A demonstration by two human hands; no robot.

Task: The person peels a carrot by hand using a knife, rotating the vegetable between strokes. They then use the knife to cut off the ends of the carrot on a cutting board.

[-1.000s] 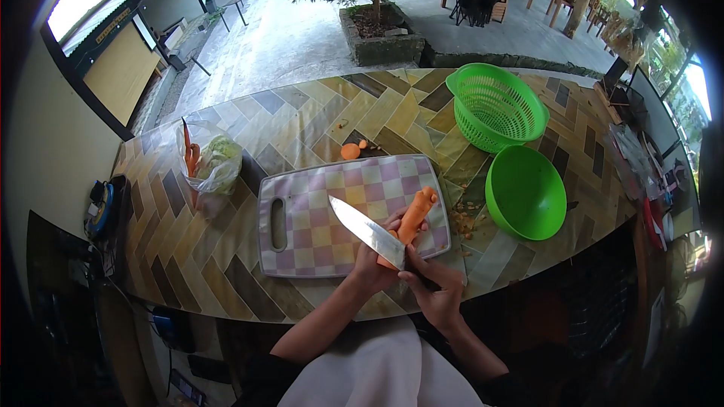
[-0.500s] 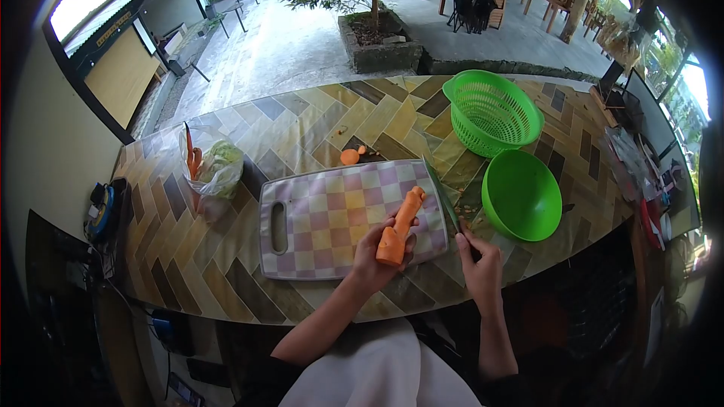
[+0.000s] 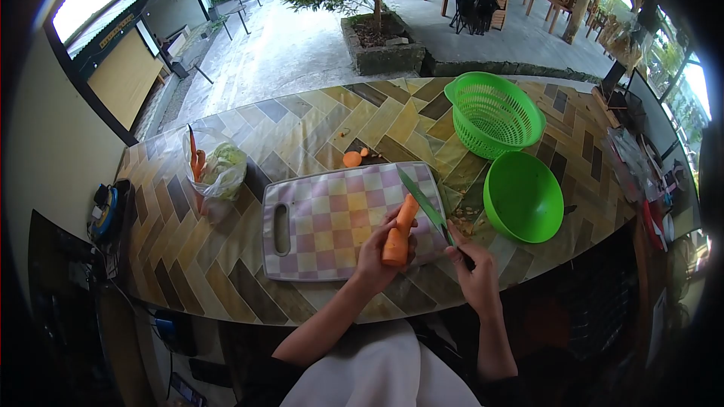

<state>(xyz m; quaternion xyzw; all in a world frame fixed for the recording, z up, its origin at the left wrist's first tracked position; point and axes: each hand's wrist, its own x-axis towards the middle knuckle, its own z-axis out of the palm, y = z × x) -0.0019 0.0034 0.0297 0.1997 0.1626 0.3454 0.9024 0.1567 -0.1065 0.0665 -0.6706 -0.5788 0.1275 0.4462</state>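
Observation:
A peeled carrot [image 3: 399, 237] is gripped in my left hand [image 3: 378, 256], tilted with its far end up and to the right, over the right part of the checkered cutting board [image 3: 313, 218]. My right hand [image 3: 473, 267] is wrapped round the dark handle of a knife [image 3: 422, 197]. The green blade points up and left, and it overlaps the carrot's far end in this view. Beyond the board's far edge lie orange carrot pieces [image 3: 352, 159], cut ends among them.
A green colander [image 3: 494, 114] stands at the back right, with a green bowl [image 3: 523, 197] in front of it. On the left sits a clear plastic bag [image 3: 224, 172] with carrots and a pale green vegetable. Small peel scraps dot the patterned table [image 3: 188, 256].
The knife has swung left from beside the board's right edge to the carrot's far end. My left hand has turned the carrot slightly.

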